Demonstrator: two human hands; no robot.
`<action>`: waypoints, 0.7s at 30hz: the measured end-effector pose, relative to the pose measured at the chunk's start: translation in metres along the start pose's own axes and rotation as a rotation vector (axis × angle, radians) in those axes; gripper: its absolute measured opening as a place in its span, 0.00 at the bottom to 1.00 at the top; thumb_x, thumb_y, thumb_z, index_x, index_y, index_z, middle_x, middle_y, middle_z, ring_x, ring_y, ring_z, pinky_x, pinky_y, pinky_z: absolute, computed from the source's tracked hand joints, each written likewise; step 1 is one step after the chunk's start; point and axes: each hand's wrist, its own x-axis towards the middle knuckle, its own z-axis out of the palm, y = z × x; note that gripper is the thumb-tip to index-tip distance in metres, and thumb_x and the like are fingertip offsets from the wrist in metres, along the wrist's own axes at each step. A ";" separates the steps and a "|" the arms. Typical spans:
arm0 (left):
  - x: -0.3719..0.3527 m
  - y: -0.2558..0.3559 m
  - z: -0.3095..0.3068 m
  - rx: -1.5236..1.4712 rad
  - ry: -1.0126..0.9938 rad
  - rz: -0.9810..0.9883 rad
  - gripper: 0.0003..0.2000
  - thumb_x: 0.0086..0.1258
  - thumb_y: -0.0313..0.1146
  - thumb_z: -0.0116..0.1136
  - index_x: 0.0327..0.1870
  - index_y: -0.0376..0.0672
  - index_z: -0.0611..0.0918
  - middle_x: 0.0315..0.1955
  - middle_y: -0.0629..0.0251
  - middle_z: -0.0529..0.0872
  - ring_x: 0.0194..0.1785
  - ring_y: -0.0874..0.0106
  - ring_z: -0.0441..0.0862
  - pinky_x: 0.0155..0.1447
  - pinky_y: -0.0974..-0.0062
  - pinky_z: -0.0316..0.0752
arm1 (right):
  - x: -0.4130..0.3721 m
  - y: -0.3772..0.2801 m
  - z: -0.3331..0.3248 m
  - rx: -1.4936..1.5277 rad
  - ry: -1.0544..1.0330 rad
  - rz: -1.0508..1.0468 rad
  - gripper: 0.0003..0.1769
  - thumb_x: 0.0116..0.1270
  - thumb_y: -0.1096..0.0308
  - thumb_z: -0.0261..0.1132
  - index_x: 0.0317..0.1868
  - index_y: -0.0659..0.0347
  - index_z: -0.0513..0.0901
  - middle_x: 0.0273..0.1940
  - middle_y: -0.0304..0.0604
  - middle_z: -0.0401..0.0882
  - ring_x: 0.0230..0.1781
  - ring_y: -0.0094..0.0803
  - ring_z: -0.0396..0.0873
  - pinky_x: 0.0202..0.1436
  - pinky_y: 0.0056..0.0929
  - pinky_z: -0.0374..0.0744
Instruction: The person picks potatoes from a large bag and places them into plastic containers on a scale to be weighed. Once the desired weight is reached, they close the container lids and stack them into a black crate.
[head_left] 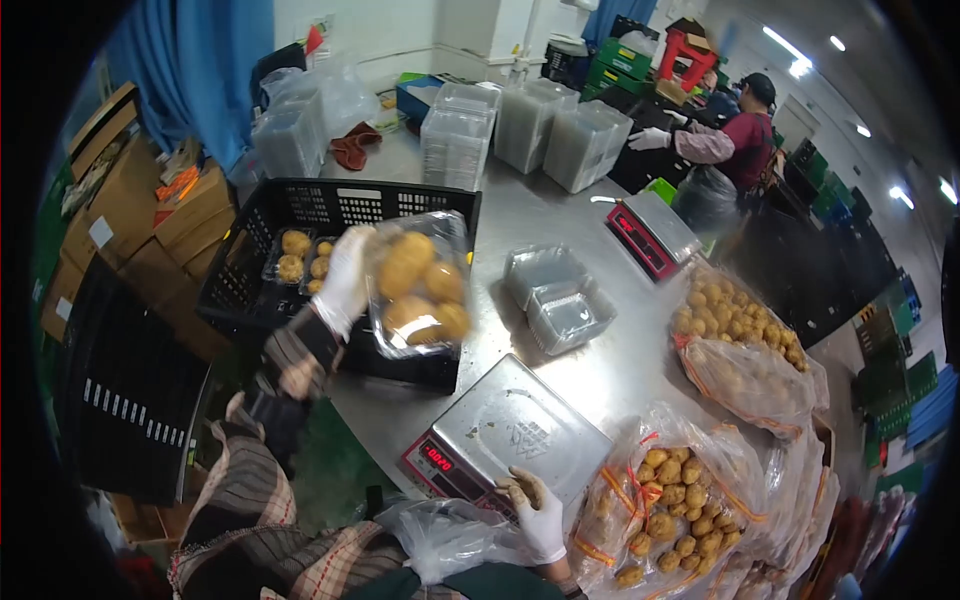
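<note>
My left hand (345, 280), in a white glove, grips the side of a clear plastic box of potatoes (420, 285) above the right part of a black crate (345, 205). Two smaller-looking packs of potatoes (292, 255) lie inside the crate. My right hand (537, 515), gloved with bare-looking fingertips, is at the front edge of a metal scale (525, 425) with a red display; its fingers are bent and apart, with nothing seen in them. Beside it on the right is an open plastic bag of potatoes (680, 500).
Empty clear boxes (570, 315) stand mid-table (620, 375). Stacks of boxes (460, 135) line the back. A second scale (655, 230) and another potato bag (740, 320) are to the right. A person (740, 140) works at the back right.
</note>
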 end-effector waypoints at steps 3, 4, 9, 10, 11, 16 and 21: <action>0.052 -0.001 -0.055 0.355 0.139 0.152 0.08 0.76 0.35 0.47 0.44 0.42 0.77 0.45 0.60 0.84 0.49 0.67 0.82 0.55 0.64 0.79 | -0.013 0.015 -0.014 0.055 0.098 0.046 0.20 0.74 0.72 0.58 0.61 0.75 0.71 0.48 0.52 0.83 0.48 0.32 0.82 0.54 0.26 0.79; 0.067 -0.007 -0.072 0.523 0.178 0.134 0.08 0.76 0.33 0.46 0.44 0.42 0.77 0.45 0.60 0.84 0.48 0.67 0.83 0.54 0.63 0.80 | -0.017 0.019 -0.017 0.064 0.127 0.049 0.19 0.74 0.71 0.58 0.61 0.75 0.71 0.48 0.52 0.83 0.47 0.32 0.82 0.54 0.26 0.79; 0.094 -0.078 -0.124 0.428 0.070 -0.337 0.12 0.74 0.33 0.44 0.46 0.38 0.80 0.40 0.60 0.85 0.37 0.66 0.83 0.42 0.63 0.82 | -0.025 0.031 -0.022 0.103 0.214 0.087 0.19 0.74 0.70 0.58 0.60 0.75 0.72 0.48 0.52 0.83 0.46 0.32 0.82 0.53 0.26 0.79; 0.113 -0.115 -0.169 0.547 0.031 -0.327 0.12 0.73 0.33 0.45 0.45 0.38 0.80 0.39 0.60 0.84 0.34 0.67 0.82 0.39 0.63 0.82 | -0.024 0.030 -0.022 0.106 0.220 0.080 0.19 0.74 0.70 0.58 0.59 0.75 0.72 0.47 0.52 0.83 0.46 0.32 0.83 0.53 0.26 0.79; 0.113 -0.136 -0.180 0.775 -0.023 -0.380 0.11 0.73 0.32 0.44 0.43 0.39 0.80 0.37 0.60 0.84 0.32 0.68 0.80 0.35 0.65 0.80 | -0.023 0.028 -0.022 0.108 0.227 0.073 0.19 0.74 0.70 0.58 0.59 0.74 0.72 0.47 0.51 0.83 0.46 0.32 0.83 0.53 0.26 0.79; 0.128 -0.174 -0.188 1.790 -0.131 -0.181 0.14 0.67 0.26 0.47 0.53 0.35 0.77 0.41 0.51 0.83 0.45 0.57 0.82 0.51 0.64 0.77 | -0.033 0.029 -0.040 0.007 0.298 0.072 0.19 0.74 0.70 0.57 0.59 0.75 0.72 0.47 0.51 0.84 0.46 0.30 0.83 0.54 0.26 0.79; 0.124 -0.160 -0.054 1.695 0.177 0.680 0.19 0.66 0.25 0.51 0.59 0.34 0.73 0.53 0.46 0.78 0.57 0.51 0.75 0.63 0.62 0.68 | -0.060 0.055 -0.080 -0.008 0.539 0.087 0.17 0.74 0.72 0.56 0.57 0.76 0.74 0.45 0.51 0.84 0.44 0.30 0.82 0.51 0.25 0.79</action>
